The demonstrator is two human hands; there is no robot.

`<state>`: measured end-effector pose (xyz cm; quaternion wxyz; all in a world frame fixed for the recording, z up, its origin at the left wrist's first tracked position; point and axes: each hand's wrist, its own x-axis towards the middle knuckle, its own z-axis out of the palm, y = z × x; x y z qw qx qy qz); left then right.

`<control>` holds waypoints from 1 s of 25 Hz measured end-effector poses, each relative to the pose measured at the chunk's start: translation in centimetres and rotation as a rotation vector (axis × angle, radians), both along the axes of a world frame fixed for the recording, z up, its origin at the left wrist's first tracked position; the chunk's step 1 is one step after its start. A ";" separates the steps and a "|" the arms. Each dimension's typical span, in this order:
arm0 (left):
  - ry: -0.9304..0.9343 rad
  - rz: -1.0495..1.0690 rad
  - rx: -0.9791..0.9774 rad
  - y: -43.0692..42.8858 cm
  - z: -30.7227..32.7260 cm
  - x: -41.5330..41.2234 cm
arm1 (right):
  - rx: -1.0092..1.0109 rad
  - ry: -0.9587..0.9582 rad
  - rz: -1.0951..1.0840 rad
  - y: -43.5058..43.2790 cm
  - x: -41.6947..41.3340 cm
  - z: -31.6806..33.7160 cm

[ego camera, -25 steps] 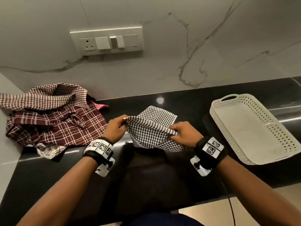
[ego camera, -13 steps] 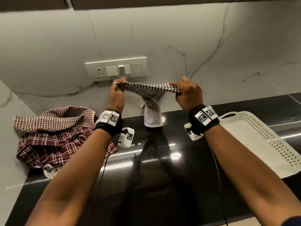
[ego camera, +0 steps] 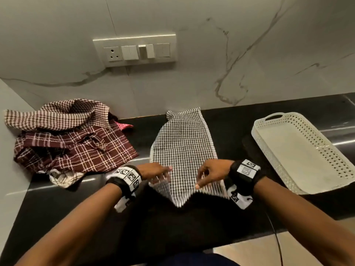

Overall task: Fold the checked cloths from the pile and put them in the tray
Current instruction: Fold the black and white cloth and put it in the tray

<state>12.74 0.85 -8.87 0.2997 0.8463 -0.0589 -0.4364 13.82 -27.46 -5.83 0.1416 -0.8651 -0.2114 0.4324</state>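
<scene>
Head view: cloth laid lengthwise, both hands at its near edge

Item: black-and-white checked cloth. It is spread flat on the dark bench, between the pile and the tray. The long axis runs straight away from the person, and the far end touches the wall, where one corner is rucked up. The near edge sags to a point in the middle.

Left hand: at the near-left corner, palm down. Its fingers are spread and roughly straight on the cloth, blurred, with nothing gripped as far as can be seen.

Right hand: at the near-right corner. Its fingers are curled, with the thumb tip down on the fabric. Whether it pinches the edge cannot be told.

Relation for the next move: the cloth's free length lies directly ahead of both hands, about equally near to each. A lengthwise fold would likely carry the near edge forward toward the wall.

Pile: maroon and brown checked cloths, heaped at the left, just beside the spread cloth and not touching it.

Tray: white and perforated, at the right and apart from the cloth. It holds nothing and is nearer the right hand.

Progress, as judged: no cloth is in the tray yet, and this one is flattened but unfolded.
</scene>
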 end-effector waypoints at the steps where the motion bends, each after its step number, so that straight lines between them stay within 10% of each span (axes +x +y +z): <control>1: 0.110 0.083 -0.051 -0.2 -0.4 -0.1 | 0.026 0.035 -0.055 0.4 0.1 -0.9; 4: -0.204 0.355 -0.160 -0.7 -1.3 1.0 | 0.168 -0.308 -0.308 1.5 1.8 -3.1; 9: -0.631 0.454 0.225 -0.3 -4.6 2.9 | -0.147 -0.425 -0.124 2.1 1.7 -6.6; 12: -0.365 0.666 0.193 -0.4 -4.7 5.0 | -0.212 -0.422 -0.158 0.0 2.0 -6.6; 16: 0.119 0.882 -0.202 -2.8 -2.1 7.6 | -0.100 -0.594 -0.293 1.1 7.0 -5.5; 20: 0.499 0.956 -0.647 -4.9 -3.1 8.1 | -0.190 -0.379 -0.263 3.1 8.9 -8.8; 25: 0.476 1.382 -1.136 -7.1 -4.2 10.1 | -0.118 -0.343 -0.139 0.5 8.6 -11.2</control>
